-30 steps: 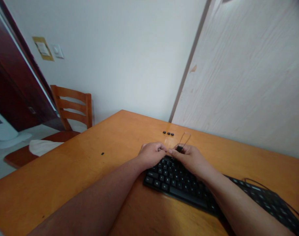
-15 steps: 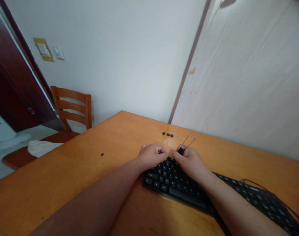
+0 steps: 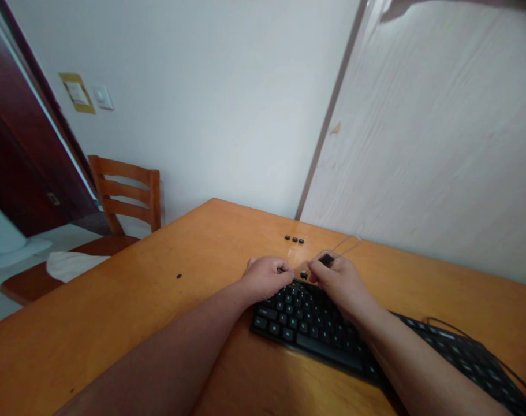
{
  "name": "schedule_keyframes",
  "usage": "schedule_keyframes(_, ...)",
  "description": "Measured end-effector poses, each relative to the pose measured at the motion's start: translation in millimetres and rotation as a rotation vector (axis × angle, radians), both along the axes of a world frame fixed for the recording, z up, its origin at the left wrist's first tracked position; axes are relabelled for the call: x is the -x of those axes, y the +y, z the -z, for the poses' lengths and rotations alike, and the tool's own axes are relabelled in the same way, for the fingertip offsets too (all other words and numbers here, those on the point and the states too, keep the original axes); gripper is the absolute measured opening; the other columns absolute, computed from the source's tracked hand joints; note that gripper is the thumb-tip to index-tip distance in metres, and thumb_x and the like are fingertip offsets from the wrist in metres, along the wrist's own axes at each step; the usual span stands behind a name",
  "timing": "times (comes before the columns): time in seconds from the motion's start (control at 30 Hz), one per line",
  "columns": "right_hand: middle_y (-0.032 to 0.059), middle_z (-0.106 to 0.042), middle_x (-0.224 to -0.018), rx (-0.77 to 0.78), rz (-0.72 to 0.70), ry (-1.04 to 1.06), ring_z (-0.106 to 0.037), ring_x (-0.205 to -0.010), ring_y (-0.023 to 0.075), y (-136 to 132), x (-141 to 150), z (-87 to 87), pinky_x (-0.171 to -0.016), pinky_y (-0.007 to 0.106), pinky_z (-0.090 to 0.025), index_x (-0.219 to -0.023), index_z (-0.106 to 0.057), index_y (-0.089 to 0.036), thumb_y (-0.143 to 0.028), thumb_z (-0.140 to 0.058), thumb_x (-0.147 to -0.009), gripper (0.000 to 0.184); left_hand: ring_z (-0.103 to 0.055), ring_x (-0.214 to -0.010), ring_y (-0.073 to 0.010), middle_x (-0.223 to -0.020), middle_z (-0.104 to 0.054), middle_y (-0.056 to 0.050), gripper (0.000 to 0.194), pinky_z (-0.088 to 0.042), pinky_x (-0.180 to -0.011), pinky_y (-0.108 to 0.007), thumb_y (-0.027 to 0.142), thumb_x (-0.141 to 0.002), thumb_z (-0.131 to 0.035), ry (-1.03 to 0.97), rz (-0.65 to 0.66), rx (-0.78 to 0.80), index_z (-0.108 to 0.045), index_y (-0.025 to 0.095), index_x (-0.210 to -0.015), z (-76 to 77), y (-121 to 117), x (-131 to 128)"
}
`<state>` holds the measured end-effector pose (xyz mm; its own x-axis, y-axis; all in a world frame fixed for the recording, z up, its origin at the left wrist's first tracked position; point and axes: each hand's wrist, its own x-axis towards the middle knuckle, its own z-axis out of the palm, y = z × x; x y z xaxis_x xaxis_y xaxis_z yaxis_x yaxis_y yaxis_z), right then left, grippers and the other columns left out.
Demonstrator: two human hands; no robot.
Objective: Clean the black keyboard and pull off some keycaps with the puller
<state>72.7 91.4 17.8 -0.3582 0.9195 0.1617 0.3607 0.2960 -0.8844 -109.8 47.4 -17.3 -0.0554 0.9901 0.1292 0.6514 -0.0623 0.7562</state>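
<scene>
A black keyboard [image 3: 306, 323] lies at an angle on the wooden table. At its far left corner rests my left hand [image 3: 269, 277], fingers curled closed against the edge; the undersides of those fingers are hidden. My right hand [image 3: 334, 277], above the far edge, is closed around the black handle of a wire keycap puller [image 3: 326, 260], whose thin wire loop points up and away. A small black keycap [image 3: 303, 275] shows just left of my right fingertips, off the keys; whether the puller grips it I cannot tell.
Three loose keycaps [image 3: 294, 239] sit in a row beyond the keyboard. A small dark piece [image 3: 179, 276] lies to the left on the wooden table [image 3: 211, 231]. The cable [image 3: 455, 328] runs along the right. A wooden chair [image 3: 126, 190] stands at the left, before the wall.
My right hand has moved slightly right and away from the keys with the puller, whose wire now tilts further right. A keycap now shows between my hands. My left hand stays at the corner.
</scene>
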Motion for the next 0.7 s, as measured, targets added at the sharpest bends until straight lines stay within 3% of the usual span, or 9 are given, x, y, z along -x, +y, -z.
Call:
schedule_keyframes(0.27,0.0003,-0.058,-0.058,0.029,-0.026,0.161,-0.048,-0.048,0.0136,-8.0,6.6,-4.3,-0.047,0.027,-0.037,-0.071,-0.053,-0.022,-0.047,-0.063,-0.079,0.029,-0.066,-0.082,-0.0169,-0.091,-0.073,-0.003,0.027,-0.047,-0.071,-0.025,0.029,-0.077,-0.063,-0.32,0.023,0.036,-0.071,0.019,-0.101,-10.5,-0.2,-5.6)
schedule_keyframes(0.5,0.0017,-0.06,-0.061,-0.018,-0.045,0.156,-0.051,-0.052,0.0153,-13.0,10.3,-4.8,-0.048,0.027,-0.039,-0.076,-0.059,-0.02,-0.054,-0.062,-0.08,0.034,-0.06,-0.072,-0.0137,-0.082,-0.069,-0.003,0.024,-0.043,-0.066,-0.024,0.034,-0.077,-0.066,-0.535,0.054,0.03,-0.068,0.014,-0.089,-18.9,-2.6,-11.9)
schedule_keyframes(0.7,0.0076,-0.07,-0.085,-0.156,-0.056,0.169,-0.062,-0.068,0.0188,-12.9,7.4,-2.6,-0.057,0.029,-0.049,-0.094,-0.071,-0.019,-0.054,-0.059,-0.086,0.038,-0.058,-0.07,-0.0122,-0.079,-0.068,-0.001,0.016,-0.041,-0.066,-0.024,0.023,-0.073,-0.066,-0.656,0.027,0.088,-0.066,0.015,-0.086,-20.9,-4.1,-12.2)
